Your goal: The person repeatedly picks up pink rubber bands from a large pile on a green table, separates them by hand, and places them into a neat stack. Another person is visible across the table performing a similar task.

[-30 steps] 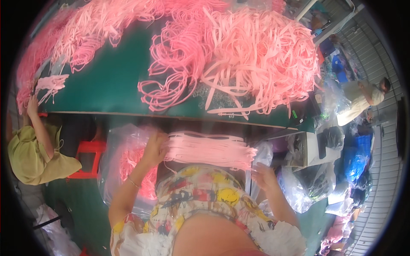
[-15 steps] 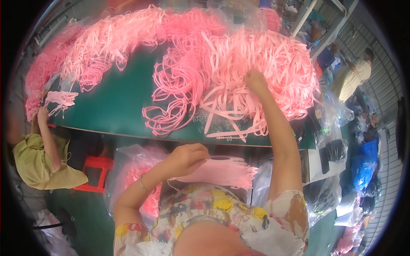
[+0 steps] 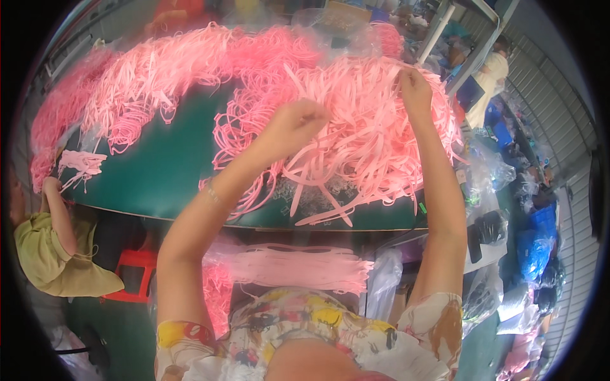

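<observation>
A large tangled heap of flat, light pink straps (image 3: 362,133) lies on the right part of the green table. Over its left side reaches my left hand (image 3: 297,124), its fingers curled together; what they hold, if anything, does not show. My right hand (image 3: 416,92) is at the heap's far right, fingertips pinched among the straps, and I cannot make out what is between them. Left of the heap lie darker pink, thin cords (image 3: 238,124). Small clear plastic pieces (image 3: 311,197) are scattered by the near straps. A flat bundle of pink straps (image 3: 292,268) rests in front of my body, below the table edge.
More pink straps (image 3: 162,63) line the far side of the green table (image 3: 168,165). At the left, a co-worker in an olive top (image 3: 47,254) handles a small pink bundle (image 3: 82,164) near a red stool (image 3: 136,273). Plastic bags (image 3: 492,171) crowd the right.
My left hand has risen from above the lap bundle to the heap's left side. My right hand has moved farther away and right. The view has shifted slightly.
</observation>
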Action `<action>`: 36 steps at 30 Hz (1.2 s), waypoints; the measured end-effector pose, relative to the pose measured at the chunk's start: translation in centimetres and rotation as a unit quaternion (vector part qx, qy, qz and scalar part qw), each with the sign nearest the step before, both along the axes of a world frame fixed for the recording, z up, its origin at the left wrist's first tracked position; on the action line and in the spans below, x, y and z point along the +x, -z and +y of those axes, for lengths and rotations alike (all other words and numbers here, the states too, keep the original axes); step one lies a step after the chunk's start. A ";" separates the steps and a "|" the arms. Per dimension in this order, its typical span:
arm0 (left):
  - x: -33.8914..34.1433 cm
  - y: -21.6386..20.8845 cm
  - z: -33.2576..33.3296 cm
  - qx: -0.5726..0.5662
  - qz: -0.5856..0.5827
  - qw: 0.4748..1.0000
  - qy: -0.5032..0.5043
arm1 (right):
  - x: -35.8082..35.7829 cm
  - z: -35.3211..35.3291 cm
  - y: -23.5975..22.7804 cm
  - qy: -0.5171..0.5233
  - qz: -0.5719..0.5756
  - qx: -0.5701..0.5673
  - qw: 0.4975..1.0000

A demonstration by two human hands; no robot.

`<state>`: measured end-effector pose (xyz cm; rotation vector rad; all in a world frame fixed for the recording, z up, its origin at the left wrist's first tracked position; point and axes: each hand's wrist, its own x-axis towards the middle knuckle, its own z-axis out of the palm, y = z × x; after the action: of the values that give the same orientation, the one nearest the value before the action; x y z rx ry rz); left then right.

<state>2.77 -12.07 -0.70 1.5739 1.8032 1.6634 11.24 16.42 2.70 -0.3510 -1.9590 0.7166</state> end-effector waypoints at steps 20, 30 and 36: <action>-1.6 -13.1 12.9 0.147 -0.108 0.981 0.070 | 0.3 -3.2 -2.5 -0.080 -0.027 0.105 0.991; -3.2 -17.6 3.3 0.042 0.008 0.991 -0.123 | 3.8 -2.4 1.9 -0.332 0.014 -0.374 0.866; -6.1 -14.9 -4.9 -0.112 0.139 0.971 -0.158 | 9.3 -3.7 -5.4 -0.257 -0.087 -0.269 0.924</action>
<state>-3.29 -16.94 14.15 1.5457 2.3984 1.3392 20.49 12.69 8.10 -0.2273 -2.0108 1.6266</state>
